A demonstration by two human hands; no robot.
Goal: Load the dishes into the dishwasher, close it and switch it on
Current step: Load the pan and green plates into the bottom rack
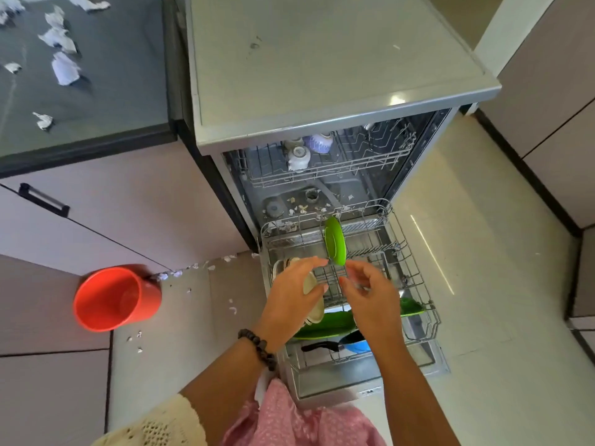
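The dishwasher (322,101) stands open with its lower rack (415,278) pulled out over the lowered door. A small green plate (335,241) stands upright in the rack's tines. My left hand (289,294) reaches into the rack's left side, thumb and fingers curled round a cream plate (310,283) among other cream dishes. My right hand (370,294) hovers just right of it, fingers loosely bent near the green plate's lower edge, holding nothing I can see. A large green plate (325,323) and a blue pan (355,344) with a black handle lie at the rack's near end.
The upper rack (370,165) holds white cups (299,156) and a purple-patterned bowl (318,143). Scraps litter the tub floor (299,207). A red bucket (112,297) stands on the floor to the left, with paper bits around it. Crumpled paper (64,69) lies on the dark counter.
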